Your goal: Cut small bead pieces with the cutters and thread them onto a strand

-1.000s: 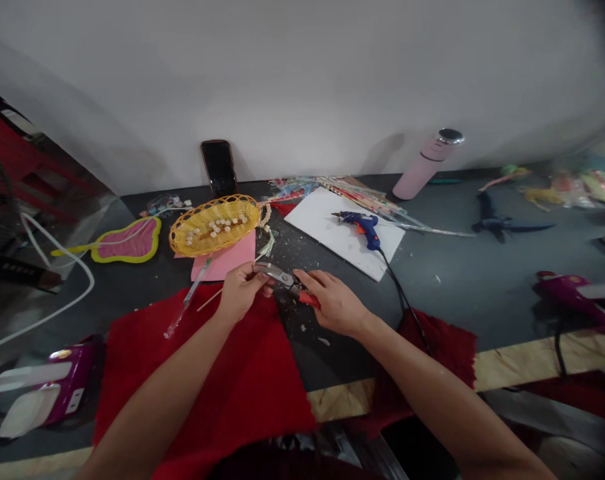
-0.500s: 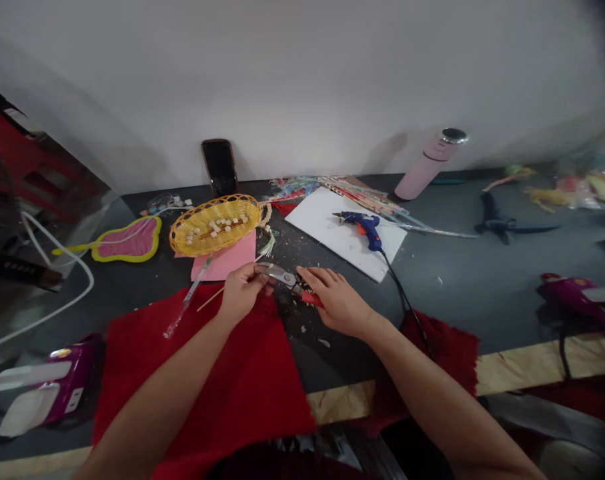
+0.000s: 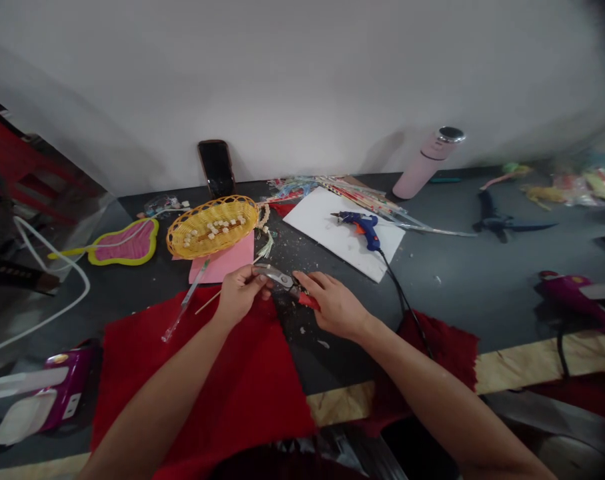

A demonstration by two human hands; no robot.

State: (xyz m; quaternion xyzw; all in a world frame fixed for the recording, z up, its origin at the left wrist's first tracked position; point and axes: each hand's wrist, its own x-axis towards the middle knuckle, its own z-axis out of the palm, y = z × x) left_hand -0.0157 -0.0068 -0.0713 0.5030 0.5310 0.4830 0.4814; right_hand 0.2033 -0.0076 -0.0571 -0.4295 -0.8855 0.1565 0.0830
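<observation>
My right hand [image 3: 338,301] is wrapped round the red handle of a pair of pruning shears [image 3: 282,279]. Their metal blades point left, towards my left hand [image 3: 239,297]. That hand is closed in a pinch on a thin wooden stick [image 3: 208,303], whose lower end juts out to the left over the red cloth [image 3: 207,373]. My left fingers are right at the blade tips, and what lies between the blades is too small to make out. Pale scraps dot the dark tabletop around the shears.
Behind my left hand, a yellow wicker basket [image 3: 182,243] with small pale pieces overlaps pink paper [image 3: 222,267]. A blue glue gun [image 3: 365,230] lies on a white board [image 3: 312,217], its cord running forward. A pink flask [image 3: 422,167] and a phone [image 3: 216,167] stand by the wall.
The view has shifted slightly. My right fingers appear drawn a little closer round the shears' handles; my left hand keeps nearly the same place at the blades.
</observation>
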